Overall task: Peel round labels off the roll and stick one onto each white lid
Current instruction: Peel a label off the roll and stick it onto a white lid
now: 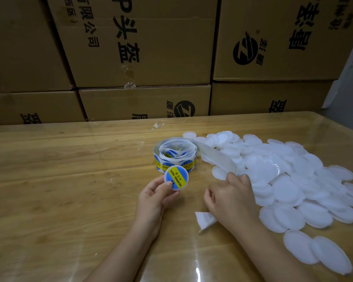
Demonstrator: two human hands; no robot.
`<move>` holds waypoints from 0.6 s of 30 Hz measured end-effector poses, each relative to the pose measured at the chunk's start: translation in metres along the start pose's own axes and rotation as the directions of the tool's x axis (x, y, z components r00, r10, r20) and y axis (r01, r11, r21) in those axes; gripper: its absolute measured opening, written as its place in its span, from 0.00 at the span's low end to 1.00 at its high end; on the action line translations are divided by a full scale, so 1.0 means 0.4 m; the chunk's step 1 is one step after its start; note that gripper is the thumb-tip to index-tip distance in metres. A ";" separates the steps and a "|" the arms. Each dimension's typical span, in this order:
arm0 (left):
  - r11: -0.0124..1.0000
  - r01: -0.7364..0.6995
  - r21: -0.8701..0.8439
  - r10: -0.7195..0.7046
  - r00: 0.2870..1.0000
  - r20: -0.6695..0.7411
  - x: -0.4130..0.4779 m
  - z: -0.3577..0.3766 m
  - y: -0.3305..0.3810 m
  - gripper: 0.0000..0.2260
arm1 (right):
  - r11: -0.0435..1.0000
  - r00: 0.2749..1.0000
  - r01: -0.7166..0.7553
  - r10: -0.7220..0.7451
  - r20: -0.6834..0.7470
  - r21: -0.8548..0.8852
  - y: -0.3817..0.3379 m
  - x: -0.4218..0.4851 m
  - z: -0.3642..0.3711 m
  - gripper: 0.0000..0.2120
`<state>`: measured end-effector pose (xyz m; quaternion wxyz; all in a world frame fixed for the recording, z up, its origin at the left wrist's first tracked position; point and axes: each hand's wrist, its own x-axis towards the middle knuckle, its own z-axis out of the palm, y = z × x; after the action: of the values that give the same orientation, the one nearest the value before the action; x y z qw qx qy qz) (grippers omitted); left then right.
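- The roll (pixel 175 154) of blue-and-yellow labels stands on the wooden table (pixel 69 159), loosely wound, its printed faces outward.
- Just in front of the roll, the left hand (pixel 154 197) pinches a lid (pixel 176 178) by its lower edge, thumb on the face, fingers behind.
- That lid already wears a label (pixel 175 177): blue, with a yellow band reading "SOLDERING PASTE", covering most of the lid's face.
- The lid is held up off the table, tilted toward the camera, and overlaps the roll's near side in the view.
- From the roll's right side a bare backing strip (pixel 214 157) trails away toward the right hand (pixel 231 197).
- The right hand lies right of and nearer than the roll, fingers curled on the strip's end at the edge of the lid pile (pixel 289 180); whether it truly grips the strip or only rests on it, I cannot tell.
- The pile of plain white lids spreads right of the roll, many overlapping, some reaching the table's near right part.
- A small white scrap (pixel 205 219) lies nearer than the roll, partly under the right wrist.
- Behind the roll, stacked cartons (pixel 143 58) with black print rise past the table's far edge.
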<state>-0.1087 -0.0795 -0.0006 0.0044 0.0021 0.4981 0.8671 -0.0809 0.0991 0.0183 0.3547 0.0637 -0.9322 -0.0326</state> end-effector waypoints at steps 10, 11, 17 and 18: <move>0.996 -0.057 0.066 0.061 0.996 -0.061 -0.006 -0.003 -0.005 0.05 | 0.162 0.931 -0.355 0.154 0.332 0.921 -0.227 -0.039 -0.069 0.03; 0.995 -0.057 0.079 0.063 0.996 -0.069 -0.006 -0.005 -0.004 0.05 | 0.018 0.887 -0.454 0.103 0.450 0.891 -0.248 -0.045 -0.061 0.04; 0.998 -0.048 0.029 0.050 0.997 -0.054 -0.008 -0.001 -0.005 0.06 | -0.072 0.784 -0.586 0.202 0.587 0.807 -0.205 -0.023 0.008 0.06; 0.998 -0.050 0.024 0.051 0.998 -0.036 -0.007 0.000 -0.005 0.07 | -0.086 0.777 -0.576 0.252 0.577 0.813 -0.187 -0.016 0.016 0.05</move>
<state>-0.1059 -0.0787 -0.0023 -0.0267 -0.0012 0.5078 0.8610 -0.0734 0.0261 0.0016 0.0906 -0.0150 -0.7045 0.7038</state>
